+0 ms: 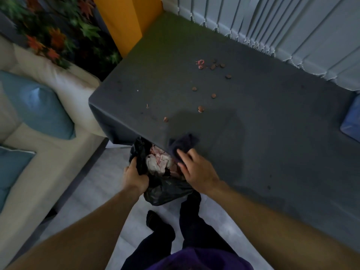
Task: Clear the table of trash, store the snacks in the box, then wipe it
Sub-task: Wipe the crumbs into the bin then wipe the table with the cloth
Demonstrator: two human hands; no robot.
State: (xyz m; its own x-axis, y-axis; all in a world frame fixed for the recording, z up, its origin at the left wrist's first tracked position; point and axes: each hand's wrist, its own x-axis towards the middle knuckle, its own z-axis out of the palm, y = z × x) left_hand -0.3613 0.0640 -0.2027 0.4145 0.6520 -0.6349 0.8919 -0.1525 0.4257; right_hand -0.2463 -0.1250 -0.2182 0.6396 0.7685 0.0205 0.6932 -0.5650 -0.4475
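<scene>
Head view: left hand (135, 177) tight around trash bag (167, 190) rim, right hand (197, 168) around cloth (182, 146) at table (263, 137) edge.

Dim, soft indoor light; a faint shadow darkens the table (253, 143), with wide-angle bending and blur toward the edges.

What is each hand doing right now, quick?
Left hand: closed, gripping the black trash bag by its rim.
Right hand: on the dark cloth; gripping or just pressing cannot be told.
</scene>
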